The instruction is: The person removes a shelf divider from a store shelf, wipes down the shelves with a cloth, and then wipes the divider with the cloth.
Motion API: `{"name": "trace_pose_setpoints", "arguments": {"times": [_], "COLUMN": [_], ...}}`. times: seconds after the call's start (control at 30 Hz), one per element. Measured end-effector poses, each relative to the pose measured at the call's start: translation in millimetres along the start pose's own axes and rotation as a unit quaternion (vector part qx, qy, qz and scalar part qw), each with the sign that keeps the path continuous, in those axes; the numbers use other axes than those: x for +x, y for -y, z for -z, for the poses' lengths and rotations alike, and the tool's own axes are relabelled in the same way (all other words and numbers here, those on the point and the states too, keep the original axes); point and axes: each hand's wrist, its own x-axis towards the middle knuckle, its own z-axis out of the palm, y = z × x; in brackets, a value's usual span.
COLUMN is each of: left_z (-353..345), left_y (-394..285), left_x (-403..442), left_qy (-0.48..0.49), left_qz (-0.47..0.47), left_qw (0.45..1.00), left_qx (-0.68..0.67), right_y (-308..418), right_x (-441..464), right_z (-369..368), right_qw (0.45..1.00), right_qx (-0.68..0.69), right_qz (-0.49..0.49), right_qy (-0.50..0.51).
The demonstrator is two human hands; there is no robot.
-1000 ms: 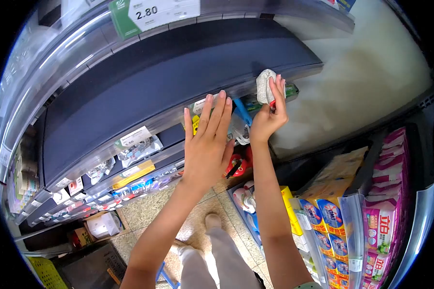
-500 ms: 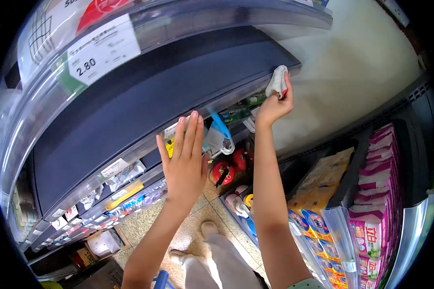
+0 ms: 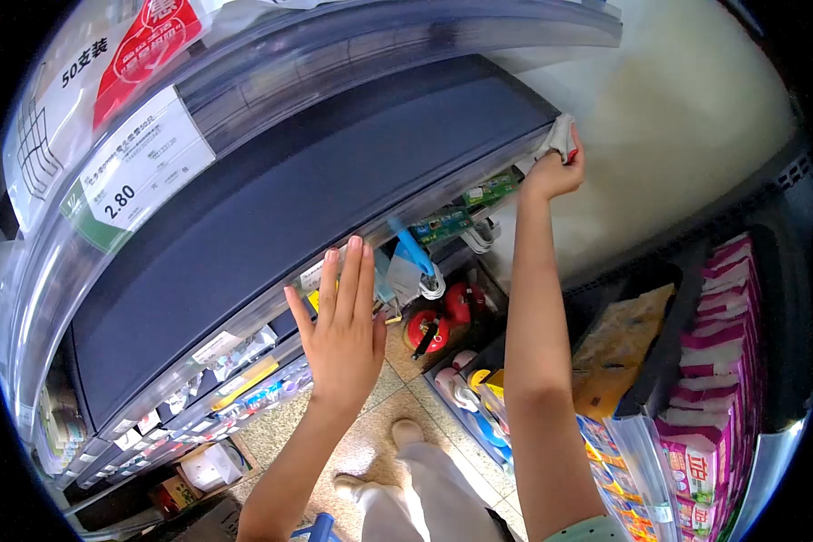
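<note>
A dark shelf board (image 3: 307, 172) with a transparent price strip (image 3: 465, 188) along its front edge spans the head view. My right hand (image 3: 553, 179) pinches a crumpled white-grey cloth (image 3: 560, 137) with a bit of red showing, held at the shelf's right front corner. Part of the cloth is hidden by my fingers. Flat and with fingers stretched out, my left hand (image 3: 341, 334) rests its fingertips at the front strip near the middle of the shelf. Nothing is in it.
Above hangs another shelf edge with a price tag (image 3: 135, 172) reading 2.80. Packed lower shelves (image 3: 253, 384) lie below left. Red round items (image 3: 427, 331) stand low behind my hands. Pink-purple packs (image 3: 709, 388) and orange packs (image 3: 619, 361) fill a rack at right.
My right hand has slid the cloth rightward along the strip to the shelf corner. My left hand stays spread in nearly the same spot, and the view has shifted slightly.
</note>
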Motion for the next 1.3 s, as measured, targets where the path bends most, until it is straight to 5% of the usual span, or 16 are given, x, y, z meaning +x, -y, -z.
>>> {"name": "trace_pose_setpoints", "arguments": {"times": [0.33, 1.3], "left_z": [-1.1, 20.4], "left_y": [0.4, 33.8], "left_x": [0.3, -58.0], "left_qy": [0.006, -0.007], "left_qz": [-0.002, 0.085], "left_qw": [1.000, 0.996], "left_qx": [-0.005, 0.029], "right_y": [-7.8, 149.1], "right_x": [8.3, -252.6], "right_z": [-3.0, 74.3], "right_qw": [1.000, 0.973], "right_qx": [-0.002, -0.009], "right_qz": [0.017, 0.056], "right_qy": [-0.024, 0.226]}}
